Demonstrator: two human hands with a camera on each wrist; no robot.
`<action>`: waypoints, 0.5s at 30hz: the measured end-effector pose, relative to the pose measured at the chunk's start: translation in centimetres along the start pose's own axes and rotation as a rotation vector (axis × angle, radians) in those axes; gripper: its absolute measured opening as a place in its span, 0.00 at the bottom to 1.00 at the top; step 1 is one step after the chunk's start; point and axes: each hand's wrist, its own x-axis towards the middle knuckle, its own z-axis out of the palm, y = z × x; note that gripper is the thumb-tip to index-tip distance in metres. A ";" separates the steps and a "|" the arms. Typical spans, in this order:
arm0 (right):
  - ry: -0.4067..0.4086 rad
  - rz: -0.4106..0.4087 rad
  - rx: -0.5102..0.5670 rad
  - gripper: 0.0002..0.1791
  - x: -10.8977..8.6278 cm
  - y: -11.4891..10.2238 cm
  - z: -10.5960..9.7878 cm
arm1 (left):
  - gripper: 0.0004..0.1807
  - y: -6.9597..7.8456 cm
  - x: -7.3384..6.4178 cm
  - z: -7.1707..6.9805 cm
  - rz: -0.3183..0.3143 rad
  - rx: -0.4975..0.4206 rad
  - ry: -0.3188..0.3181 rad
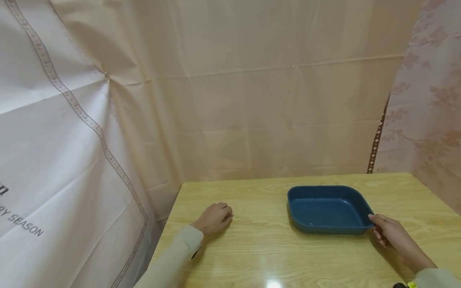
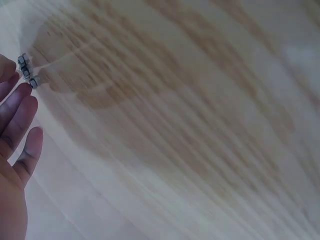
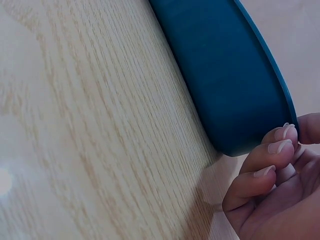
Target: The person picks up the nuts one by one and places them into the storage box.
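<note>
A dark blue rectangular tray (image 1: 325,230) with rounded corners stands on the right half of the table. My right hand (image 1: 390,236) pinches its rim at the near right corner, thumb on top. In the right wrist view, the fingers (image 3: 257,182) curl below the rim against the tray's outer wall (image 3: 225,75). Left of the tray, my left hand (image 1: 216,218) is low over the tabletop. Between its thumb and fingertips it pinches a small silver-and-dark linked metal piece (image 2: 27,71), whose exact kind is unclear. Only a tiny bit shows from the head.
Both hands are over a light wood-grain table (image 1: 252,256). Behind it hangs a beige cloth (image 1: 270,100), with a white printed cloth (image 1: 54,160) on the left and a floral one (image 1: 432,100) on the right. A black and yellow item (image 1: 410,285) shows beside the right sleeve.
</note>
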 end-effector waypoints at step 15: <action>-0.011 0.012 0.000 0.26 -0.1 -0.1 -0.1 | 0.06 -0.4 -1.1 -0.6 -0.187 -0.209 -0.114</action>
